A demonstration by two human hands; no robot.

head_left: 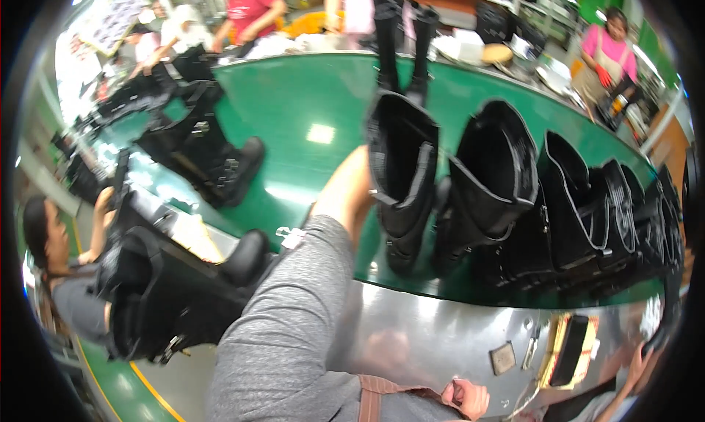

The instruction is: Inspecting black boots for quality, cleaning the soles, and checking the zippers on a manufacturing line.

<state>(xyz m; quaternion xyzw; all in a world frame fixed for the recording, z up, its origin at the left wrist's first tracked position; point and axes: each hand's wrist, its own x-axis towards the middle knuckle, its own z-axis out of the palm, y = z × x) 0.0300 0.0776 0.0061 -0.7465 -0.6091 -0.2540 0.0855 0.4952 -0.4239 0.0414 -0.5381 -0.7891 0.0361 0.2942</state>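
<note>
My left arm in a grey sleeve reaches forward over the green table. Its bare forearm meets a tall black boot [402,150], which hides the fingers of my left hand [363,165]. That boot stands upright with its shaft gaping. Just right of it is another open-topped black boot [496,157]. Low in the view, beside a brown apron strap [372,398], my right hand [467,397] is closed with the fingers curled; anything inside is hidden. Left of my sleeve a large black buckled boot [187,297] lies tilted, partly covered by my arm; what supports it is unclear.
More black boots [569,202] crowd the green table [294,121] to the right. A buckled boot [209,154] lies at far left. The metal ledge [426,334] holds a small square block [503,358] and a black bar on yellow [571,348]. Co-workers stand left, right and beyond.
</note>
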